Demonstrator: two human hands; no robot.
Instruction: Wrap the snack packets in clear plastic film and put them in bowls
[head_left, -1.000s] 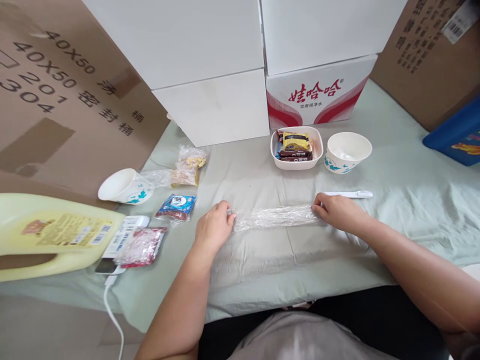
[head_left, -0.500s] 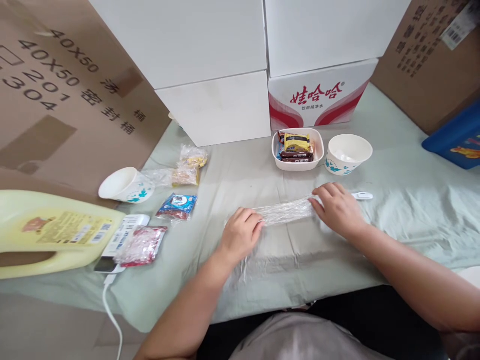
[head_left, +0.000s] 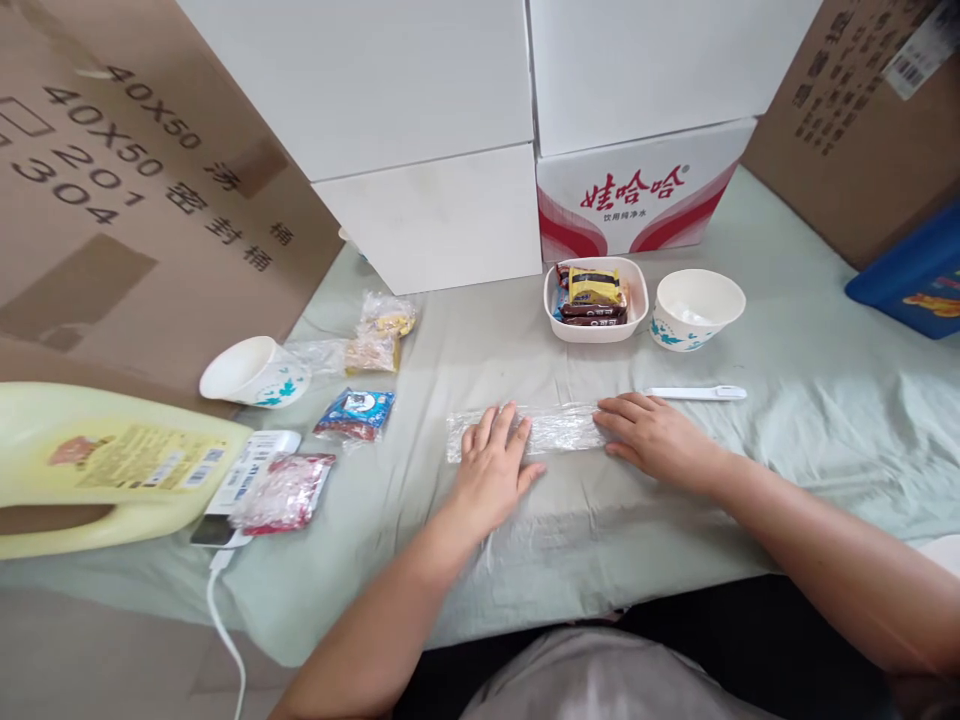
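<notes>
A strip of clear plastic wrap [head_left: 562, 428] lies flat on the pale green cloth [head_left: 480, 350]. My left hand [head_left: 491, 465] rests on its left part, fingers spread and palm down. Over the right end, my right hand [head_left: 652, 440] lies flat with its fingers stretched out. Just behind that hand is a white plastic utility knife or similar slim tool [head_left: 697, 393], untouched. Farther back, a white tray [head_left: 596, 333] holds several wrapped snacks [head_left: 595, 285]. A paper bowl [head_left: 694, 330] with a leaf print stands beside it, with something whitish inside.
On the left are film-wrapped packets [head_left: 373, 352], a blue packet [head_left: 356, 412], a red packet [head_left: 285, 495] on a white device [head_left: 259, 455], a tipped paper bowl [head_left: 259, 375] and a yellow jug [head_left: 112, 465]. White boxes [head_left: 442, 215] and cardboard cartons [head_left: 150, 180] stand behind.
Both hands have gone from gripping the stretched wrap to lying flat on it. The wrap is now down on the cloth. My right hand shifted left, exposing more of the white tool.
</notes>
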